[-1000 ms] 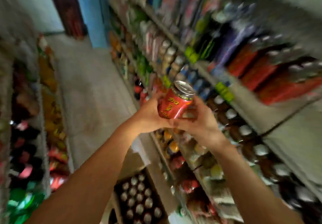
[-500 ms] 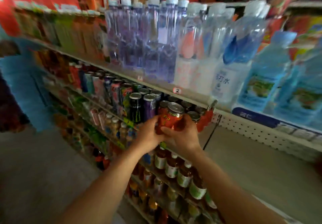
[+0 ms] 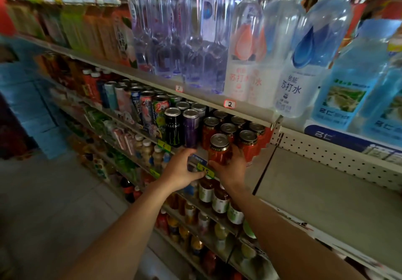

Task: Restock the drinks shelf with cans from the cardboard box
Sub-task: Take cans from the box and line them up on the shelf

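At the front edge of the drinks shelf [image 3: 256,171], the right hand [image 3: 230,168] grips a red can [image 3: 218,151] standing upright just before the other red cans [image 3: 237,131]. Beside it, the left hand [image 3: 182,171] rests on the shelf edge by a yellow price tag [image 3: 205,171], fingers loosely curled, holding nothing.

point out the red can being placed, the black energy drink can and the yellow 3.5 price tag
red can [image 3: 218,152], head view, on its side wall
black energy drink can [image 3: 173,128], head view, on its front label
yellow price tag [image 3: 205,170], head view, on the handwritten number
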Tool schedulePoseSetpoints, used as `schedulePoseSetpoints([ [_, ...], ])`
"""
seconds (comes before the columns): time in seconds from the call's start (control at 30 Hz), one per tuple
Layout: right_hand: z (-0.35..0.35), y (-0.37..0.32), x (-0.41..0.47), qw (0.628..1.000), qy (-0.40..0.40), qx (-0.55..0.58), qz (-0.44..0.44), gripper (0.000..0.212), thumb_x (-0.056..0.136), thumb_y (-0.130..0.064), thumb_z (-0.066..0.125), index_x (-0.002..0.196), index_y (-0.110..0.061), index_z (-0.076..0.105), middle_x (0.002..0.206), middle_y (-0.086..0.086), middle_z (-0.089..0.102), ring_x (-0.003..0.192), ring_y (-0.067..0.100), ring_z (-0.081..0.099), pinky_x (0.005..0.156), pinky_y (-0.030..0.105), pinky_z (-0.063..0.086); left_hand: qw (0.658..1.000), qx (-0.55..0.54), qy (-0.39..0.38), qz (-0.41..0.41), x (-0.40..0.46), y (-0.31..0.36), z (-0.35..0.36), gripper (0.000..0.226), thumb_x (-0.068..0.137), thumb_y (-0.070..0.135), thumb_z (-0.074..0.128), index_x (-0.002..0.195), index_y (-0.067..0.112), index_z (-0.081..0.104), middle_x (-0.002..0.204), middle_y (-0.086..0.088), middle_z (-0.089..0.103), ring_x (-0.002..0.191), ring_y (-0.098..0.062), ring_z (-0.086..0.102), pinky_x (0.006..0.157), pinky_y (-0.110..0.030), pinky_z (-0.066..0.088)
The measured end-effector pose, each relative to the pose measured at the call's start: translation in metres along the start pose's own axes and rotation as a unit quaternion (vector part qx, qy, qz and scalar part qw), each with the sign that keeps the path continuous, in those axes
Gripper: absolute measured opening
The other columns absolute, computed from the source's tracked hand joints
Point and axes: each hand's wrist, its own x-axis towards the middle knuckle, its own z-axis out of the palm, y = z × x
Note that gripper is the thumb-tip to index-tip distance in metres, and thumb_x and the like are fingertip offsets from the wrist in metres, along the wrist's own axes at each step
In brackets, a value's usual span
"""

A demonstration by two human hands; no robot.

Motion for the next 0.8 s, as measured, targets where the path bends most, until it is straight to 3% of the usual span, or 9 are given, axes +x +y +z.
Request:
schedulePoseSetpoints([
  [0.13, 0.006, 0.002, 0.006, 1.0, -0.002, 0.001, 0.012, 0.079, 0.061, -0.019, 0.09, 0.13, -0.012, 0.05, 0.121, 0.005, 0.065, 0.113, 0.022, 0.061, 0.096, 0.037, 0.051, 1.0, -0.002, -0.007, -0.007, 0.002, -0.008, 0.006, 0.075, 0.072, 0.034, 0.084, 0.136, 0.019, 0.047, 0.129, 0.001, 0.049, 0.114, -0.016, 0.053, 0.093, -0.031, 0.048],
  [0.27, 0.007, 0.004, 0.004, 1.0, -0.011, -0.021, 0.019, 0.075, 0.065, -0.021, 0.089, 0.128, -0.012, 0.048, 0.121, 0.008, 0.064, 0.113, 0.024, 0.062, 0.095, 0.038, 0.052, 1.0, -0.006, -0.021, -0.019, 0.004, -0.014, 0.017, 0.069, 0.073, 0.034, 0.084, 0.131, 0.023, 0.049, 0.12, 0.003, 0.051, 0.107, -0.015, 0.053, 0.084, -0.026, 0.045],
  [0.37, 0.008, 0.0, -0.001, 0.998, -0.028, -0.054, 0.025, 0.073, 0.071, -0.022, 0.085, 0.13, -0.009, 0.045, 0.123, 0.01, 0.063, 0.115, 0.027, 0.061, 0.094, 0.037, 0.051, 0.999, -0.02, -0.031, -0.031, 0.003, -0.022, 0.032, 0.073, 0.073, 0.035, 0.083, 0.135, 0.023, 0.048, 0.132, 0.003, 0.05, 0.117, -0.016, 0.054, 0.093, -0.032, 0.05],
  [0.47, -0.006, -0.011, -0.021, 0.995, -0.042, -0.088, 0.01, 0.075, 0.077, -0.025, 0.08, 0.137, -0.013, 0.035, 0.13, 0.01, 0.056, 0.111, 0.028, 0.062, 0.086, 0.038, 0.053, 0.998, -0.045, -0.014, -0.033, -0.013, -0.029, 0.046, 0.071, 0.078, 0.029, 0.08, 0.139, 0.019, 0.046, 0.134, 0.002, 0.048, 0.114, -0.013, 0.053, 0.083, -0.019, 0.046],
  [0.53, -0.019, -0.016, -0.046, 0.992, -0.008, -0.114, -0.045, 0.061, 0.083, -0.023, 0.073, 0.134, -0.013, 0.041, 0.128, 0.008, 0.056, 0.104, 0.023, 0.06, 0.076, 0.03, 0.049, 0.997, -0.07, 0.021, -0.026, -0.026, -0.04, 0.051, 0.06, 0.083, 0.028, 0.077, 0.135, 0.017, 0.049, 0.126, 0.003, 0.052, 0.106, -0.008, 0.053, 0.076, -0.013, 0.042],
  [0.6, -0.035, -0.02, -0.075, 0.985, 0.02, -0.095, -0.14, 0.043, 0.086, -0.021, 0.07, 0.125, -0.013, 0.053, 0.117, 0.004, 0.062, 0.095, 0.015, 0.061, 0.073, 0.026, 0.048, 0.993, -0.093, 0.063, -0.026, -0.041, -0.052, 0.056, 0.046, 0.086, 0.027, 0.074, 0.126, 0.014, 0.055, 0.114, 0.001, 0.057, 0.095, -0.009, 0.058, 0.075, -0.019, 0.048],
  [0.7, -0.023, 0.024, -0.131, 0.976, -0.154, -0.051, -0.144, 0.02, 0.086, -0.018, 0.071, 0.105, -0.013, 0.065, 0.094, -0.003, 0.068, 0.08, 0.006, 0.066, 0.069, 0.018, 0.052, 0.979, -0.142, 0.101, -0.109, -0.089, -0.097, 0.089, 0.032, 0.083, 0.021, 0.075, 0.11, 0.01, 0.062, 0.092, 0.0, 0.06, 0.076, -0.015, 0.062, 0.071, -0.028, 0.052],
  [0.8, -0.002, 0.096, -0.181, 0.914, -0.398, -0.081, 0.016, 0.015, 0.086, -0.01, 0.07, 0.1, -0.011, 0.066, 0.082, 0.001, 0.066, 0.069, -0.002, 0.063, 0.064, 0.011, 0.05, 0.966, -0.113, 0.049, -0.227, -0.154, -0.134, 0.129, 0.019, 0.082, 0.018, 0.073, 0.099, 0.015, 0.066, 0.088, 0.0, 0.065, 0.083, -0.019, 0.065, 0.077, -0.03, 0.052],
])
